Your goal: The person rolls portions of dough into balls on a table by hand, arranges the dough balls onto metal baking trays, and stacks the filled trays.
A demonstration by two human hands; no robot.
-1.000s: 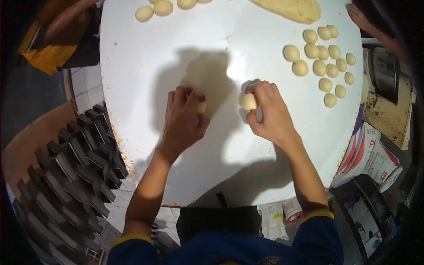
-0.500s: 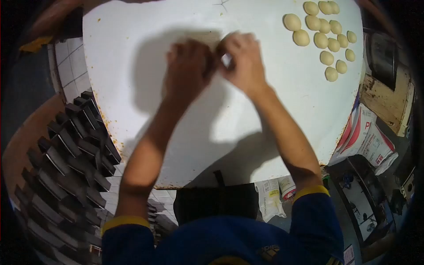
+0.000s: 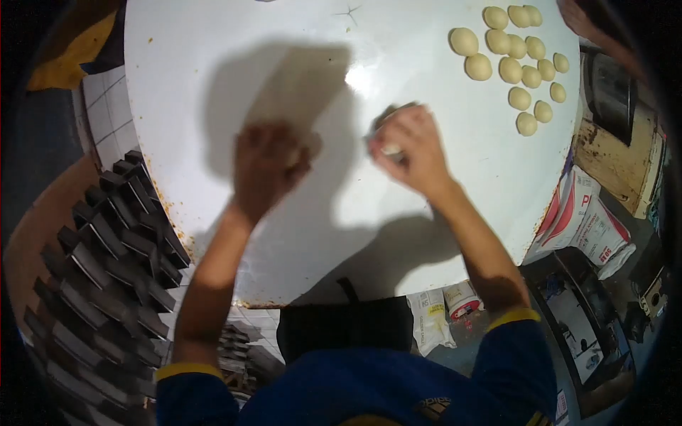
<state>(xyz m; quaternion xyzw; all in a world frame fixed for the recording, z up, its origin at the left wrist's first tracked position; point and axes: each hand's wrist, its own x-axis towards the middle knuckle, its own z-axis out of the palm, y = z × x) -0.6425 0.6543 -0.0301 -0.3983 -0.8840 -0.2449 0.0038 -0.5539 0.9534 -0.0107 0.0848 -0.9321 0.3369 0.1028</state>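
Note:
My left hand (image 3: 268,163) is curled over a piece of dough (image 3: 293,156) on the white table (image 3: 298,263); the hand is in shadow and slightly blurred, and most of the dough is hidden. To its right, my right hand (image 3: 413,145) cups a second dough piece (image 3: 391,148), pale between thumb and fingers. The two hands are well apart. Smooth dough balls (image 3: 510,69), several of them, lie in a loose cluster at the table's far right, beyond my right hand.
Dark metal pans (image 3: 106,227) are stacked left of the table. Printed sacks (image 3: 586,220) stand at the right, near a black frame-like object (image 3: 582,334). A white sack (image 3: 431,319) and a tub (image 3: 462,299) sit below the near edge. Another person's arm (image 3: 586,25) shows at upper right.
My hands were close together farther up the table. Both have come nearer to me and separated, the left moving leftward and the right slightly rightward. Another person's arm has appeared at upper right.

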